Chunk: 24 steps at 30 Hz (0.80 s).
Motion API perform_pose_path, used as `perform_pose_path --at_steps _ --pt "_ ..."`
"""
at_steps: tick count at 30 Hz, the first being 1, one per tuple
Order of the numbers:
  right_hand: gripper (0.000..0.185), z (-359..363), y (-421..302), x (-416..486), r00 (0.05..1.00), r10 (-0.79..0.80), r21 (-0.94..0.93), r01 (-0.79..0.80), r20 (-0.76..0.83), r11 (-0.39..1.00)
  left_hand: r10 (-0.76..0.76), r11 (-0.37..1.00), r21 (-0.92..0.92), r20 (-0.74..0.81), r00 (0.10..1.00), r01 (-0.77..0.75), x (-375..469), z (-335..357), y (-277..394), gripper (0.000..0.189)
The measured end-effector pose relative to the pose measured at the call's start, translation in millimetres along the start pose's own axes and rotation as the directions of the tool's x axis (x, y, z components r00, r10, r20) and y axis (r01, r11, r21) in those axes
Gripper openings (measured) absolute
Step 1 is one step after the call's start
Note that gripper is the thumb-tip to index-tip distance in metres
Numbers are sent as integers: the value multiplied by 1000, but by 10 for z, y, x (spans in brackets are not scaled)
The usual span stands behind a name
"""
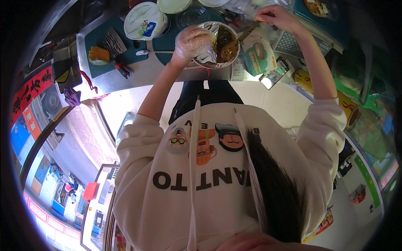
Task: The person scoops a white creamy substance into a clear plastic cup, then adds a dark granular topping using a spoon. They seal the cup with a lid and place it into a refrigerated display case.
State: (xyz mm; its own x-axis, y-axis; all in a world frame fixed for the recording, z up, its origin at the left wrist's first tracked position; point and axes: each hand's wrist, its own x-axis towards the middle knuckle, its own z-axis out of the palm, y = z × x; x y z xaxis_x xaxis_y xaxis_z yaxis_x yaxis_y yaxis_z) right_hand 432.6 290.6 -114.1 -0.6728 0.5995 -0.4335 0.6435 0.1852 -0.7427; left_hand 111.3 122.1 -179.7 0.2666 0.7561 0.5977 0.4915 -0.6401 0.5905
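My left hand (193, 42), in a clear plastic glove, rests on the left side of a round foil-lined bowl (235, 59) and is closed on its silvery foil (207, 54). Dark, glossy sauce (223, 36) lies in the bowl's right part. Bare and pinched, my right hand (270, 17) holds the upper end of a spoon (248, 31), whose sauce-coated head rests in the bowl. A white lidded tub (145, 19) stands behind and left of the bowl. Right of the bowl is a green and white printed packet (258, 53).
A green cutting board (94, 69) at the left bears a patterned cleaver blade (114, 42) and an orange-topped food piece (99, 55). A lit phone (274, 73) lies at the counter's front edge, near a yellow cardboard tube (303, 80). A clear plastic bowl (196, 17) stands behind.
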Motion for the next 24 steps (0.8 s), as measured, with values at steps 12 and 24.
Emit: perform_pose_path --at_steps 12,24 --pt "21 -240 -358 -428 987 -58 32 64 -147 997 6 999 -31 -78 997 -9 34 37 17 18" --pt "22 -486 -807 -809 971 -8 2 9 -238 1000 27 999 -44 -37 999 -29 8 45 -28 18"
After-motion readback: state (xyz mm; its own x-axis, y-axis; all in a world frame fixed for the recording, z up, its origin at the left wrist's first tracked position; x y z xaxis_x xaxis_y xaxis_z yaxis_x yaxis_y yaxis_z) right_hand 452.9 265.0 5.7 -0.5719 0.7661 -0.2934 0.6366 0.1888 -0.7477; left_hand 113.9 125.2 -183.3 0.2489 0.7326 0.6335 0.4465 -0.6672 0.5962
